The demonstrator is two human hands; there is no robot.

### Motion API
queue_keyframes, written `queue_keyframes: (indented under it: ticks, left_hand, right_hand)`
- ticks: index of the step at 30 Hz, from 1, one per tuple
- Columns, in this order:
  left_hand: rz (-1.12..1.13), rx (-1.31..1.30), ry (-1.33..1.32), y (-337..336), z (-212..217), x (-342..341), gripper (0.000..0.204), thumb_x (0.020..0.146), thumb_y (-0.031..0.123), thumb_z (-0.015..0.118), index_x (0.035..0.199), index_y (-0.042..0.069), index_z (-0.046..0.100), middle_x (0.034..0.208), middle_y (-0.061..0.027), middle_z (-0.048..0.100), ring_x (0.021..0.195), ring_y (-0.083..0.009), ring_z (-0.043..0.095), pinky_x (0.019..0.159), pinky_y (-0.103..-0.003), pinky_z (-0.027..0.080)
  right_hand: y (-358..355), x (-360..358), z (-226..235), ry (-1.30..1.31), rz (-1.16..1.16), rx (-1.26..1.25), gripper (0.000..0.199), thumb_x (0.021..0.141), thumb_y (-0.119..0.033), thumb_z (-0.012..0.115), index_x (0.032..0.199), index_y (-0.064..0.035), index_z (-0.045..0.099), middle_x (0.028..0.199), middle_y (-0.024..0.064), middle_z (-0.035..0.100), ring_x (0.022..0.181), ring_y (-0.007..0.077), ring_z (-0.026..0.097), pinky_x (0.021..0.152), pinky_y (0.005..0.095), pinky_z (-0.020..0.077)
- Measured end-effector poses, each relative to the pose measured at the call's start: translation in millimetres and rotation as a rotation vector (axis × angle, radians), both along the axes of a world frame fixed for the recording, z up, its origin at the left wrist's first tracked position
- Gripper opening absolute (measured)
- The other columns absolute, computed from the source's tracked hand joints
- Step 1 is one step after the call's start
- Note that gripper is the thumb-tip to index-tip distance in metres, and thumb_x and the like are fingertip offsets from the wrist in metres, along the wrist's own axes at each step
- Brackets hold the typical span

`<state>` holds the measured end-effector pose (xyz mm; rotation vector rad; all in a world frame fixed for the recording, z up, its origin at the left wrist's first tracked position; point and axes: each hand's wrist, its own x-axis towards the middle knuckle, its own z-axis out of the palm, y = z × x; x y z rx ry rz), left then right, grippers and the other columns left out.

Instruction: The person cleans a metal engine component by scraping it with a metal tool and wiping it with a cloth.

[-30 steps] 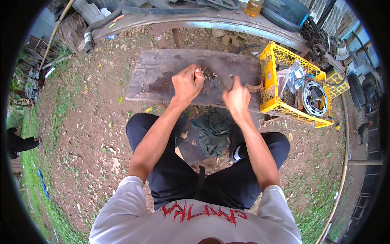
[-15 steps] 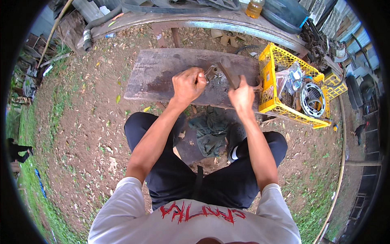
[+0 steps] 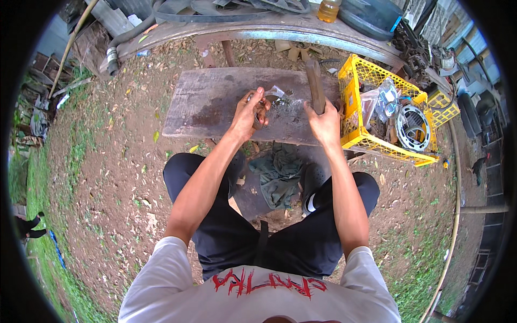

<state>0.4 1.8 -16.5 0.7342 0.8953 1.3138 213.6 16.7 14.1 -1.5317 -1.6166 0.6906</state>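
Note:
My right hand (image 3: 325, 124) is closed round the lower end of a thick brown bar (image 3: 315, 83), which points away from me over the bench. Whether it is wood or rusty metal is hard to tell. To the left, my left hand (image 3: 249, 115) has its fingers curled round a small dark metal part (image 3: 257, 124), mostly hidden by the hand. A shiny pale scrap (image 3: 276, 91) and scattered fine bits lie on the worn wooden bench (image 3: 199, 97), just right of that hand.
At the bench's right end stands a yellow plastic crate (image 3: 353, 116) with plastic bags and a round metal part (image 3: 413, 127). Beyond runs a longer table (image 3: 258, 29) bearing a bottle of amber liquid (image 3: 328, 11). A dark green cloth (image 3: 277, 175) lies between my feet.
The brown bar has swung from tilted over the metal part to nearly upright, away from it. My left hand has rolled open-side up, bringing the part back off the bench's middle.

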Motion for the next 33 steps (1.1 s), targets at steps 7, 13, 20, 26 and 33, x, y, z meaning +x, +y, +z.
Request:
queue_keyframes:
  ticks: [7, 13, 20, 26, 33]
  left_hand:
    - [-0.088, 0.047, 0.072, -1.1, 7.9, -0.8, 0.062, 0.094, 0.068, 0.036, 0.105, 0.008, 0.046, 0.080, -0.0103, 0.058, 0.044, -0.0082, 0.039, 0.045, -0.025, 0.039]
    - [-0.245, -0.207, -0.038, -5.8, 11.4, 7.4, 0.069, 0.092, 0.072, 0.034, 0.111, 0.008, 0.052, 0.077, -0.0032, 0.053, 0.048, -0.0067, 0.039, 0.043, -0.023, 0.036]
    - [-0.279, -0.306, 0.297, -4.7, 2.6, 10.9, 0.073, 0.093, 0.070, 0.038, 0.121, 0.005, 0.055, 0.086, -0.0033, 0.059, 0.056, -0.0098, 0.051, 0.048, -0.026, 0.047]
    - [-0.292, -0.193, 0.421, -11.5, 4.3, 5.5, 0.063, 0.098, 0.059, 0.040, 0.130, 0.006, 0.050, 0.102, -0.0103, 0.065, 0.065, -0.0122, 0.060, 0.050, -0.027, 0.049]
    - [-0.267, -0.121, 0.461, -12.2, 11.8, 10.9, 0.037, 0.103, 0.037, 0.046, 0.124, 0.006, 0.051, 0.100, -0.0074, 0.059, 0.053, -0.0090, 0.051, 0.044, -0.025, 0.037]
  right_hand:
    - [1.5, 5.9, -14.9, 0.319, 0.110, -0.339, 0.030, 0.080, -0.021, 0.076, 0.096, 0.0025, 0.066, 0.066, 0.0091, 0.064, 0.049, 0.0150, 0.056, 0.045, 0.0317, 0.0432]
    - [-15.9, -14.0, 12.1, 0.798, 0.315, -0.433, 0.030, 0.077, -0.009, 0.082, 0.099, -0.0006, 0.064, 0.068, 0.0012, 0.062, 0.043, 0.0059, 0.046, 0.037, 0.0236, 0.0346]
    - [-11.8, -16.3, -1.3, 0.669, 0.276, -0.369, 0.032, 0.079, -0.018, 0.082, 0.099, -0.0008, 0.065, 0.065, 0.0001, 0.062, 0.043, 0.0057, 0.046, 0.038, 0.0233, 0.0346]
    - [-11.5, -26.2, -10.8, 0.608, 0.249, -0.343, 0.031, 0.079, -0.024, 0.082, 0.093, -0.0007, 0.066, 0.065, 0.0012, 0.063, 0.043, 0.0064, 0.046, 0.039, 0.0242, 0.0348]
    - [-2.9, -21.5, -7.6, 0.657, 0.214, -0.278, 0.032, 0.080, -0.025, 0.081, 0.096, -0.0009, 0.067, 0.066, -0.0006, 0.060, 0.043, 0.0063, 0.046, 0.038, 0.0237, 0.0345]
